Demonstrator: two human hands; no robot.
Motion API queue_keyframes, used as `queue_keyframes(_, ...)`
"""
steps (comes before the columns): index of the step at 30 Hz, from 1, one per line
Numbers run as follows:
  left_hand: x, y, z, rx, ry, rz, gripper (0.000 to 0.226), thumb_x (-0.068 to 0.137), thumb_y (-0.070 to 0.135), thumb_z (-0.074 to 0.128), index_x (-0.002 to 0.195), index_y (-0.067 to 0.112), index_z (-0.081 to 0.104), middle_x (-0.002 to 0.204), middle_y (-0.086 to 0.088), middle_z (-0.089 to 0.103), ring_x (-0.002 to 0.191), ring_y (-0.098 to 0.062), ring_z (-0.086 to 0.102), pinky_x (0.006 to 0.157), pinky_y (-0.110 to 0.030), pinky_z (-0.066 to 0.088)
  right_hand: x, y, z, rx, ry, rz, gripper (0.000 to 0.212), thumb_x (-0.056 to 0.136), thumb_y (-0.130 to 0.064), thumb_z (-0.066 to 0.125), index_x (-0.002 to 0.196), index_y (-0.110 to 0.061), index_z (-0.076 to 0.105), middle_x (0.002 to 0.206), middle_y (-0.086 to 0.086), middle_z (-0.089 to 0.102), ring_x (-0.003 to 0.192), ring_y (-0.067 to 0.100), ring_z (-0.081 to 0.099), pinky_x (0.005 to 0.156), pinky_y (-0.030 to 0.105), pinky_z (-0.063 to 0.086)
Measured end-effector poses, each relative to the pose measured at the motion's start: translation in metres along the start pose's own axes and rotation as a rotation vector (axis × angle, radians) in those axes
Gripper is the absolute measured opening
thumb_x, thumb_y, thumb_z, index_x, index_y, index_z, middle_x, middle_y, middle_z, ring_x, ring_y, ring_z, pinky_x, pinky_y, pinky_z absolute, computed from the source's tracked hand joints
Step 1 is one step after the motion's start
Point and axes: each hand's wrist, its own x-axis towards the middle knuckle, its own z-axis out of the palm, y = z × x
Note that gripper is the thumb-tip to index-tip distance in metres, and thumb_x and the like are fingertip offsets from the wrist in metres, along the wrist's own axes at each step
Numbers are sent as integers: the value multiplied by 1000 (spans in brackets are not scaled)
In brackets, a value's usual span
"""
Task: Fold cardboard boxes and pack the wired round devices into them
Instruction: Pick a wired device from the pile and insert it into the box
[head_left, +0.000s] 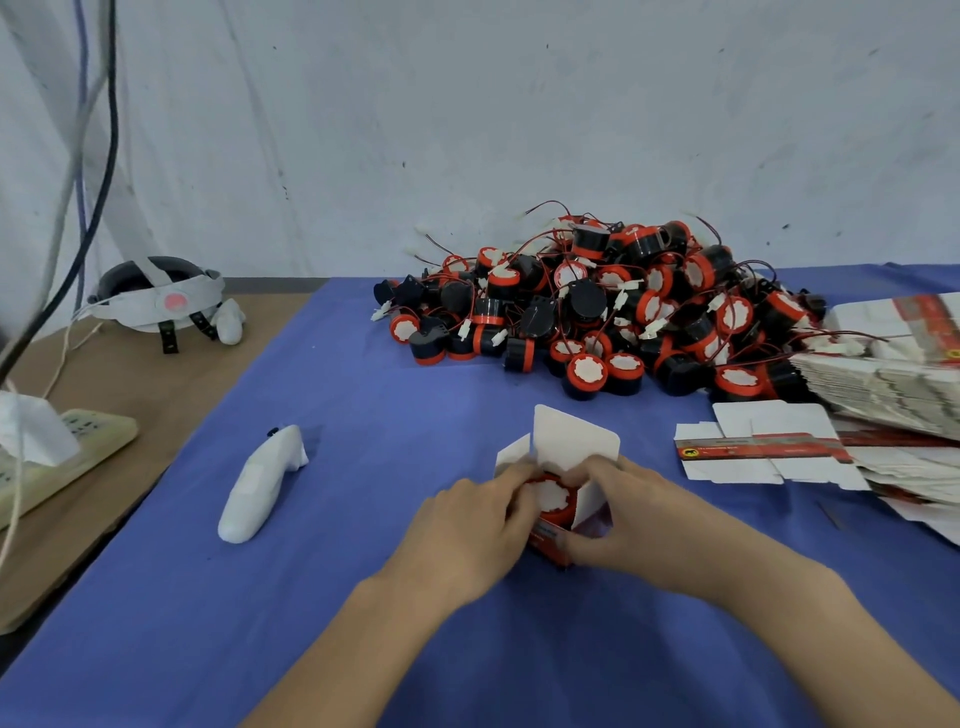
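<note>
Cardboard box (576, 441) in left grip (467, 530) and right grip (623, 519), round device (549, 493) inside

Between the left hand (462, 535) and right hand (623, 514), the small white cardboard box (571, 436) has a red printed band low down. The round device (550, 493) in it shows an orange-red rim around a white face. Beyond the hands, the heap of round devices (597, 306) is black and orange-red, with thin red wires. Right of the right hand, the flat white cardboard blanks (763, 449) bear a red stripe. The blue cloth tabletop (363, 467) is plain.
</note>
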Motion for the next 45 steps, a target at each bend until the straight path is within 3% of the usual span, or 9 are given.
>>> queue_keyframes(9,3,6,2,6,-23,-10,32,98,43,29,127,42,42,78,-3,68,79,-26,65,78,-43,55,-19,-1,1,-331,71,43,57,86,-79,44,122,-36,52,117,-11,57,105,14,60,85,34,52)
queue_keyframes(13,3,6,2,-50,-43,-27,29,96,43,31,121,40,45,76,-3,68,75,-27,65,77,-43,56,-21,-5,-4,-359,73,31,55,86,-78,44,128,-43,50,112,-14,57,102,10,60,79,31,49)
queue_keyframes(18,5,6,-1,-135,-118,-60,31,92,43,30,117,42,48,62,-1,70,53,-14,66,69,-37,58,-20,-13,-11,-307,7,77,43,83,-77,50,115,-49,57,80,-23,53,77,4,54,60,24,39)
queue_keyframes(22,5,8,1,-19,-92,-45,33,96,46,27,113,28,48,70,-2,67,69,-23,64,74,-45,55,-11,-19,-7,-243,-48,115,41,81,-73,52,101,-38,60,90,-17,66,82,7,61,67,26,48)
queue_keyframes(28,-3,9,-3,178,94,31,33,101,42,28,128,35,46,73,0,59,69,-26,56,62,-36,47,-11,-12,-4,-91,-36,129,40,78,-76,53,93,-40,63,85,-21,68,82,4,61,65,26,49)
queue_keyframes(32,-5,4,-14,66,351,14,36,99,41,26,131,39,43,62,4,56,59,-18,54,58,-35,48,-10,-4,6,-59,66,109,43,81,-78,50,95,-41,64,90,-26,65,83,1,59,67,23,48)
queue_keyframes(37,-4,-6,-9,-320,261,-28,30,102,41,30,119,40,56,111,28,56,94,12,54,84,-25,47,-9,12,13,29,55,13,30,87,-67,54,110,-46,52,103,-20,61,89,-1,59,74,23,48)
queue_keyframes(43,-7,-11,-3,-357,145,76,37,100,52,30,127,41,53,119,31,54,104,9,54,88,-18,47,-9,28,14,223,122,-46,55,92,-50,64,126,-66,23,121,-26,59,110,6,62,93,33,53)
queue_keyframes(45,-9,-11,-1,-317,145,122,39,99,55,28,129,42,49,120,32,48,102,9,53,84,-15,46,-9,32,19,241,136,-59,60,93,-50,63,128,-68,18,118,-36,57,113,2,60,93,25,51)
